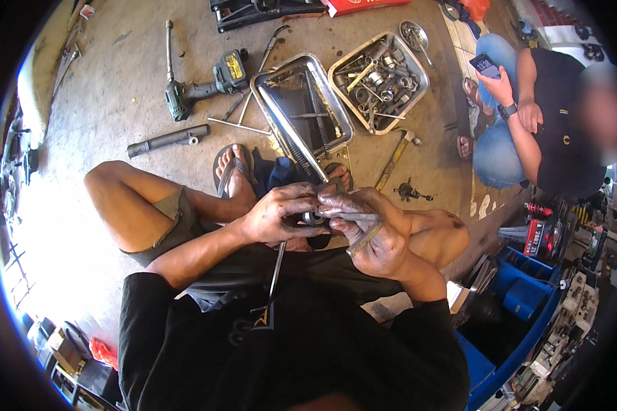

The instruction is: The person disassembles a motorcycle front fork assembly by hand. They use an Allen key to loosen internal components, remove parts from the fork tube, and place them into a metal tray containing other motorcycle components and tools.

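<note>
My hands meet over my lap. Curled round a dark cylindrical metal part with a ring-shaped end is my left hand. My right hand pinches a thin flat metal tool, its tip at that ring-shaped end. The fingers hide much of the part. A slim metal rod sticks out below my left hand toward my shirt; whether it joins the part, I cannot tell. Just beyond my fingers, a chrome tube slants out of an oily metal tray, with a dark coil spring beside it.
A second tray holds sockets and small parts. Around lie a cordless impact wrench, a black tube, a T-handle wrench and a hammer. At right, a person sits holding a phone, above a blue bin.
</note>
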A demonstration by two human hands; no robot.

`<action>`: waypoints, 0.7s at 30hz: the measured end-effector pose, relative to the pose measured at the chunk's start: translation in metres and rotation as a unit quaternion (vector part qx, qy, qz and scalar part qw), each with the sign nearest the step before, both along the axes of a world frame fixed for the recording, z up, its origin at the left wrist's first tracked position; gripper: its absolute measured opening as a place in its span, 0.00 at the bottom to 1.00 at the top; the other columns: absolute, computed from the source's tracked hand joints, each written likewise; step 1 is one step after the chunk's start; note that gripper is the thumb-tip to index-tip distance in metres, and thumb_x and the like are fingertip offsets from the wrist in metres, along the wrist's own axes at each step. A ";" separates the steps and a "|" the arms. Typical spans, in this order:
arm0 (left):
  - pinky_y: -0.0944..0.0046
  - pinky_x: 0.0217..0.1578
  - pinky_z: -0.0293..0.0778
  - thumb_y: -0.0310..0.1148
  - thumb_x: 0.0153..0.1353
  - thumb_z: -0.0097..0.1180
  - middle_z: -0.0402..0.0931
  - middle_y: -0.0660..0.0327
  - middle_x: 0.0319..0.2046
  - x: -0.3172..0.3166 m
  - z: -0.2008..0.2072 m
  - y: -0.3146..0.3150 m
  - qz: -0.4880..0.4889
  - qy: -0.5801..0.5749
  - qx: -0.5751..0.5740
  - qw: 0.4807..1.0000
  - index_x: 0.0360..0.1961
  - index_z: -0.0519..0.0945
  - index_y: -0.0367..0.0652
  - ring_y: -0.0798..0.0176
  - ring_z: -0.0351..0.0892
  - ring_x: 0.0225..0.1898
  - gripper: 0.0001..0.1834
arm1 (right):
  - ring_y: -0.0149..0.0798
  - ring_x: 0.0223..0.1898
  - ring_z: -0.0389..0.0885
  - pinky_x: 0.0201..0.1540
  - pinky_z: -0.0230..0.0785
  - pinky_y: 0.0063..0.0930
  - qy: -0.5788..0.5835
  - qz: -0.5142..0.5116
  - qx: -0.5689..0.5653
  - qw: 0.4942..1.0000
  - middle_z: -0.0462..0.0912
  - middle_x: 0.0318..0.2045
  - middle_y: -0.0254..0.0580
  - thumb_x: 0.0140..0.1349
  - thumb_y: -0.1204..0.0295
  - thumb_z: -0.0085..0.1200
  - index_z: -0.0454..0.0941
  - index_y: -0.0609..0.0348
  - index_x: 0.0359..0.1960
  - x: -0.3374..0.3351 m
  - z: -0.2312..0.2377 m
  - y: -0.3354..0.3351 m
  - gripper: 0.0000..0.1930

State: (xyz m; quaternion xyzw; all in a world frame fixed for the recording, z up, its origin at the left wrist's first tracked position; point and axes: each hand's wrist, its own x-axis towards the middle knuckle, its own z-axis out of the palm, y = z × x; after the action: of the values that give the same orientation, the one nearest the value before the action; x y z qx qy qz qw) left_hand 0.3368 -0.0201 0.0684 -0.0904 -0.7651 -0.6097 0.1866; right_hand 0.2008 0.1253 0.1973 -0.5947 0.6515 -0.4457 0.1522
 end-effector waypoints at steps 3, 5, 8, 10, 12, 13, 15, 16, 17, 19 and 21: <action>0.51 0.46 0.76 0.29 0.45 0.73 0.80 0.48 0.42 -0.002 0.002 0.000 -0.006 0.010 0.009 1.000 0.45 0.80 0.36 0.44 0.80 0.44 0.24 | 0.44 0.37 0.83 0.38 0.75 0.31 -0.007 -0.005 0.020 1.000 0.84 0.39 0.51 0.59 0.83 0.59 0.80 0.70 0.44 -0.001 0.001 0.000 0.11; 0.50 0.47 0.76 0.27 0.45 0.72 0.80 0.48 0.43 0.000 0.004 -0.001 -0.014 -0.008 0.017 1.000 0.46 0.81 0.35 0.45 0.80 0.45 0.24 | 0.44 0.36 0.83 0.39 0.75 0.31 -0.017 -0.007 0.013 1.000 0.84 0.39 0.51 0.60 0.82 0.58 0.81 0.70 0.43 -0.001 -0.002 0.000 0.10; 0.50 0.50 0.75 0.33 0.45 0.74 0.79 0.49 0.46 -0.003 0.007 -0.004 -0.015 0.007 0.021 1.000 0.48 0.80 0.39 0.45 0.79 0.47 0.28 | 0.44 0.37 0.83 0.41 0.76 0.32 -0.046 -0.012 0.020 0.999 0.84 0.39 0.52 0.63 0.82 0.54 0.80 0.71 0.44 -0.002 0.004 -0.003 0.09; 0.51 0.50 0.75 0.32 0.45 0.74 0.79 0.50 0.46 0.000 0.010 -0.004 0.008 0.011 0.006 1.000 0.50 0.81 0.40 0.45 0.79 0.47 0.28 | 0.45 0.38 0.84 0.41 0.77 0.31 -0.077 -0.014 0.004 0.997 0.83 0.40 0.52 0.61 0.84 0.55 0.78 0.70 0.45 0.000 0.002 -0.002 0.11; 0.52 0.49 0.76 0.33 0.45 0.74 0.79 0.50 0.45 0.001 0.012 -0.005 0.013 0.021 0.006 1.000 0.49 0.81 0.39 0.46 0.79 0.47 0.27 | 0.45 0.38 0.85 0.40 0.78 0.30 -0.107 -0.009 -0.020 0.994 0.83 0.40 0.52 0.57 0.87 0.56 0.77 0.70 0.46 0.003 -0.007 -0.003 0.14; 0.52 0.49 0.76 0.33 0.45 0.74 0.79 0.50 0.45 0.002 0.013 -0.005 0.013 0.010 0.012 1.000 0.48 0.81 0.39 0.46 0.79 0.46 0.27 | 0.45 0.39 0.85 0.40 0.78 0.30 -0.116 -0.004 -0.020 0.993 0.83 0.40 0.52 0.57 0.88 0.56 0.76 0.70 0.46 0.003 -0.006 -0.005 0.14; 0.52 0.48 0.77 0.33 0.46 0.74 0.79 0.50 0.45 0.003 0.015 -0.007 0.012 -0.011 0.024 1.000 0.47 0.81 0.38 0.46 0.80 0.46 0.26 | 0.45 0.39 0.86 0.41 0.78 0.30 -0.146 -0.009 -0.035 0.989 0.83 0.39 0.52 0.57 0.89 0.55 0.75 0.70 0.45 0.008 -0.010 -0.009 0.14; 0.52 0.48 0.77 0.33 0.46 0.74 0.79 0.50 0.44 0.002 0.015 -0.006 0.019 -0.005 0.025 0.999 0.47 0.81 0.38 0.46 0.80 0.45 0.26 | 0.45 0.40 0.86 0.41 0.78 0.31 -0.169 -0.018 -0.042 0.985 0.83 0.39 0.52 0.58 0.89 0.55 0.75 0.70 0.45 0.012 -0.015 -0.006 0.13; 0.52 0.48 0.77 0.34 0.46 0.74 0.79 0.50 0.44 0.001 0.015 -0.006 0.025 0.001 0.027 0.999 0.46 0.81 0.37 0.46 0.80 0.45 0.25 | 0.46 0.40 0.85 0.42 0.78 0.33 -0.155 -0.045 -0.010 0.987 0.83 0.39 0.52 0.62 0.86 0.53 0.74 0.69 0.45 0.014 -0.015 -0.002 0.11; 0.53 0.47 0.77 0.33 0.47 0.74 0.80 0.50 0.44 -0.002 0.015 -0.008 0.021 0.000 0.023 1.000 0.45 0.81 0.36 0.46 0.80 0.46 0.24 | 0.46 0.46 0.82 0.50 0.75 0.37 -0.166 -0.012 0.005 0.986 0.81 0.42 0.55 0.66 0.85 0.45 0.71 0.70 0.48 0.010 -0.010 -0.002 0.10; 0.52 0.50 0.75 0.34 0.46 0.73 0.78 0.50 0.46 -0.001 0.014 -0.010 0.027 -0.037 -0.068 0.997 0.46 0.81 0.37 0.45 0.78 0.50 0.25 | 0.45 0.50 0.80 0.52 0.75 0.36 -0.139 -0.021 0.021 0.990 0.80 0.44 0.55 0.68 0.83 0.44 0.72 0.71 0.48 0.008 -0.012 0.001 0.10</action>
State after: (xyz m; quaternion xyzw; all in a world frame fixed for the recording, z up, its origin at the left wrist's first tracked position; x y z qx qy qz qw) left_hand 0.3356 -0.0299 0.0823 -0.0594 -0.8136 -0.5535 0.1680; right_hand 0.2088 0.1264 0.1853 -0.5102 0.6456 -0.5130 0.2442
